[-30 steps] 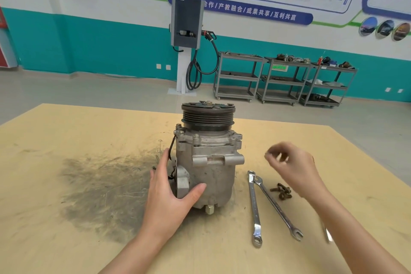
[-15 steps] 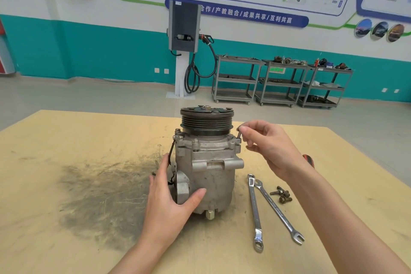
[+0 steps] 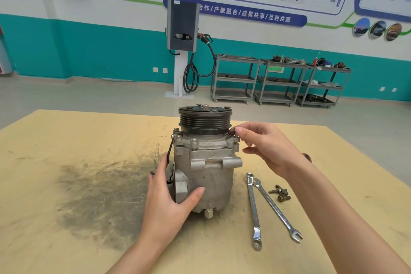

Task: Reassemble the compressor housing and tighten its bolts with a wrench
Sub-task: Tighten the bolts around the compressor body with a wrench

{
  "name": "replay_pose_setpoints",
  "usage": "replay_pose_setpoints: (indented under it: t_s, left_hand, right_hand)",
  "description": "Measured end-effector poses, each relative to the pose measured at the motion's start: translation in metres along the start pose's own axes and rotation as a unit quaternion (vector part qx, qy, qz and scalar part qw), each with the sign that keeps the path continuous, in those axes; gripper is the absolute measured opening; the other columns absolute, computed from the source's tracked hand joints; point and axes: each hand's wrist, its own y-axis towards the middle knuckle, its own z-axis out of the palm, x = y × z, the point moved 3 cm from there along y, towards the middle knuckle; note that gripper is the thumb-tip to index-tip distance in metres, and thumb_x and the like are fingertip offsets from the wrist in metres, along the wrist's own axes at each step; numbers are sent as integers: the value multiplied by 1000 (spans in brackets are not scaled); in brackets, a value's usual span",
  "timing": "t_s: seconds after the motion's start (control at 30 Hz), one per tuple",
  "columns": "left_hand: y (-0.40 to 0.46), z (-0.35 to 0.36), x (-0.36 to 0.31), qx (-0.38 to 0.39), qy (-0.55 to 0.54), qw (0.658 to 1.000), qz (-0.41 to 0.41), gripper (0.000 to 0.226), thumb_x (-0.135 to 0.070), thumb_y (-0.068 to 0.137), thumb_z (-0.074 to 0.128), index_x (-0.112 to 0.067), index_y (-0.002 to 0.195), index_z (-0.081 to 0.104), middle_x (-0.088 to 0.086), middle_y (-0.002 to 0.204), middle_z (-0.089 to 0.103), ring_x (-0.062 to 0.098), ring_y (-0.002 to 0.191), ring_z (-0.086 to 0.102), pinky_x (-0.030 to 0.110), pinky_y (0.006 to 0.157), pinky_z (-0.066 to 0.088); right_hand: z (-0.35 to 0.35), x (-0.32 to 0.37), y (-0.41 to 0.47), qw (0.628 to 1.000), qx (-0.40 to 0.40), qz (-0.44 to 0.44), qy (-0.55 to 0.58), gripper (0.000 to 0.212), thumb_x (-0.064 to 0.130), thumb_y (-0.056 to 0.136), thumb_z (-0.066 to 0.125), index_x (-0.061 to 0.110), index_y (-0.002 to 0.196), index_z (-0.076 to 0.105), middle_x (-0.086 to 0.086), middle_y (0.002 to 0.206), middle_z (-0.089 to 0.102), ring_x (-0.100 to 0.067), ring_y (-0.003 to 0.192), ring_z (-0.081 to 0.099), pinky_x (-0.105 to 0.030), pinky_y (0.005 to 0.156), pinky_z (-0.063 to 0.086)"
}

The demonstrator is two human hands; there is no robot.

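A grey metal compressor stands upright on the wooden table, its black ribbed pulley on top. My left hand grips its lower left side, thumb across the front. My right hand pinches a dark bolt at the housing's upper right flange corner, just under the pulley. Two wrenches lie crossed on the table to the right of the compressor. Several loose bolts lie beside them.
A dark greasy smear covers the table left of the compressor. A red-handled tool peeks out behind my right wrist. Beyond the table stand a charging post and grey shelf carts against the teal wall.
My right hand rose from above the loose bolts to the housing's upper right corner with a bolt pinched, then lowered it onto the flange. My left hand stayed on the compressor.
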Motion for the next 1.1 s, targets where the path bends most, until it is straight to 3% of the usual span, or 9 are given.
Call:
replay_pose_setpoints:
  t_s: [0.2,0.33,0.43,0.53,0.63,0.8,0.93,1.03,1.1]
  left_hand:
    - [0,0,1,4,-2,1000,-2,114,-69,56,69,-42,153,14,-17,158,28,19,151,15,53,119,23]
    - [0,0,0,4,-2,1000,-1,115,-72,54,67,-43,153,14,-17,158,27,18,151,14,53,119,23]
    - [0,0,1,6,1,1000,-1,115,-72,55,67,-42,153,14,-17,158,27,18,151,14,53,119,22]
    - [0,0,1,5,5,1000,1,116,-72,55,67,-41,153,13,-17,159,26,19,151,14,54,119,22]
    - [1,0,1,4,5,1000,0,116,-71,55,68,-40,154,15,-16,158,27,19,151,15,54,119,23]
    - [1,1,3,-3,8,1000,-2,113,-69,60,73,-40,153,15,-17,158,29,19,151,16,54,119,25]
    - [1,0,4,-4,11,1000,-3,115,-71,58,72,-41,153,14,-17,158,28,18,151,15,53,119,24]
    - [1,0,4,-2,6,1000,-1,118,-77,57,72,-42,153,14,-17,158,27,19,151,15,54,119,24]
    - [2,0,4,-3,6,1000,2,116,-73,59,75,-41,153,14,-17,158,28,19,151,15,54,119,24]
  right_hand:
    - [11,-2,-1,999,-41,-4,25,14,21,85,73,13,81,62,-5,86,69,-13,78,59,-32,71,48]
    - [11,-6,-4,997,-27,0,70,10,22,89,67,13,90,67,12,70,65,-1,68,57,-29,70,47]
    - [8,-7,-4,994,-39,5,98,11,23,93,62,14,92,68,14,65,59,-4,68,51,-29,72,47]
    - [9,-4,-3,997,-36,-7,72,10,21,93,63,13,92,67,20,60,61,2,62,54,-28,71,47]
    - [10,-3,-2,997,-28,-11,72,9,18,92,63,11,86,64,18,62,62,6,57,53,-30,69,46]
    - [13,-5,-5,995,-67,-33,63,14,21,90,66,15,78,61,8,75,64,-6,71,54,-29,70,42]
    - [12,-8,-6,991,-56,-7,118,15,18,89,66,16,75,59,15,59,58,-4,62,48,-29,68,39]
    - [10,-11,-7,981,-44,35,188,15,18,86,67,17,73,59,10,59,51,-8,60,40,-28,65,37]
    - [10,-10,-7,986,-56,29,153,16,19,87,67,17,73,59,10,59,50,-9,61,41,-29,67,38]
